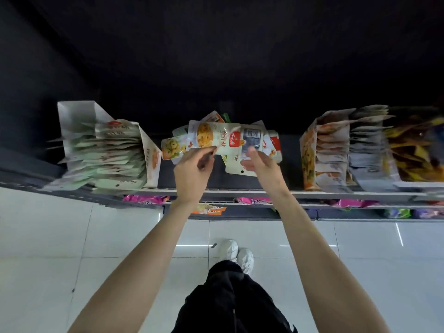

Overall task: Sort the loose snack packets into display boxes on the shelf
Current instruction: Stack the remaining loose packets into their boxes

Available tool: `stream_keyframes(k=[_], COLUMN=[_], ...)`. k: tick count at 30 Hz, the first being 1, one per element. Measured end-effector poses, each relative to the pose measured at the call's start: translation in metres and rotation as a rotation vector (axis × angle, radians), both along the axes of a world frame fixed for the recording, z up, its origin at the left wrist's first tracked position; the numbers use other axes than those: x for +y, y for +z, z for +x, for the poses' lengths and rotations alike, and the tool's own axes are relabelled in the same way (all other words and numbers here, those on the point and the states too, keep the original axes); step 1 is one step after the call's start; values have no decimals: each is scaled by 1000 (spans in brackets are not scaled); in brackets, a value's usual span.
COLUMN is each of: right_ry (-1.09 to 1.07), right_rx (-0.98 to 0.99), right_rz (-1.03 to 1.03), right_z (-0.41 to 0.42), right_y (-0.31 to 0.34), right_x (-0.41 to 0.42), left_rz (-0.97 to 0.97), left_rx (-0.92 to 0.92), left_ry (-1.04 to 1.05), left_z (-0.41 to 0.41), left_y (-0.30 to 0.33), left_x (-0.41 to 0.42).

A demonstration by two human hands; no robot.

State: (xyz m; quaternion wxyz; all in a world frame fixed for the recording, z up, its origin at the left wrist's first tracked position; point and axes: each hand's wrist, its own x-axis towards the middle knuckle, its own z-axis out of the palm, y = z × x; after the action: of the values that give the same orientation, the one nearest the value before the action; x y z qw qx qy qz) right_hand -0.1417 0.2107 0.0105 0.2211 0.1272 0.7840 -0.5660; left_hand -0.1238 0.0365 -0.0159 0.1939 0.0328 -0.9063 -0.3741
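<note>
Loose white snack packets (249, 164) lie in a small heap on the dark shelf (290, 162) between two display boxes. My left hand (193, 171) pinches the lower edge of a white packet with an orange food picture (209, 135), held flat above the heap. My right hand (262, 164) sits just right of it, its fingers touching a packet with a barcode (252, 138); motion blur hides the grip. The left display box (149, 155) is packed with pale green packets. The right display box (310, 150) holds orange and white packets.
Further right stand rows of grey packets (370, 150) and yellow ones (418, 150), blurred. Lower shelves show pink packets (146, 199) and an orange one (209, 209). White floor tiles (72, 236), dark trousers and white shoes (237, 255) are below.
</note>
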Motion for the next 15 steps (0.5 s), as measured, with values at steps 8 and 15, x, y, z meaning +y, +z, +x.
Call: stream_keyframes(k=[8,15], right_ry=[-209,-327], right_rx=[120,319], right_rz=[-158,152], right_z=[65,101], right_y=[67,63], right_x=[40,67], left_rz=[-400,-411], left_rx=[536,410], left_ry=[-629,-770], left_z=[18,26], left_y=[40,37], left_x=[7,45])
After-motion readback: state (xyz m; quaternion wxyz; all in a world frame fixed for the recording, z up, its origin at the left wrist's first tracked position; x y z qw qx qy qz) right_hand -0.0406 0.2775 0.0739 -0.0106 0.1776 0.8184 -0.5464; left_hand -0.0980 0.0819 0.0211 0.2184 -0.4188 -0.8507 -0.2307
